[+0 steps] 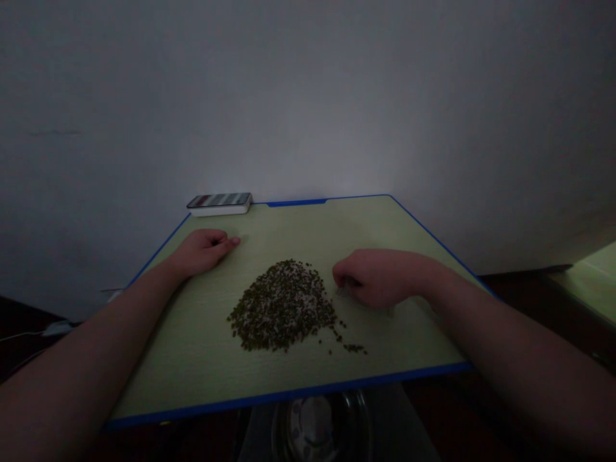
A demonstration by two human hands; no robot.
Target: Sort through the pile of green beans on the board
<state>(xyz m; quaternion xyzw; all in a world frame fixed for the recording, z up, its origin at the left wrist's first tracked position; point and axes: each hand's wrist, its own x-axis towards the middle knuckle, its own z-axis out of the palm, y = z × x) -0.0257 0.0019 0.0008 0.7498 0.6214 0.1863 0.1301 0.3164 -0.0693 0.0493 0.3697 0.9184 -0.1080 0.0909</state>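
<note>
A heap of small green beans mixed with pale grains (283, 305) lies in the middle of a light wooden table with a blue edge (289, 394). My left hand (202, 249) rests on the table to the left of the heap, fingers loosely curled with the thumb stretched out, holding nothing that shows. My right hand (375, 277) rests at the heap's right side, fingers bent and pinched together at the tabletop; what they hold, if anything, is too small to make out. A few stray beans (353, 348) lie near the front.
A phone on a white box (220, 203) sits at the table's far left corner against the wall. A clear glass bowl (320, 427) stands below the table's front edge. Another table's corner (594, 276) shows at the right.
</note>
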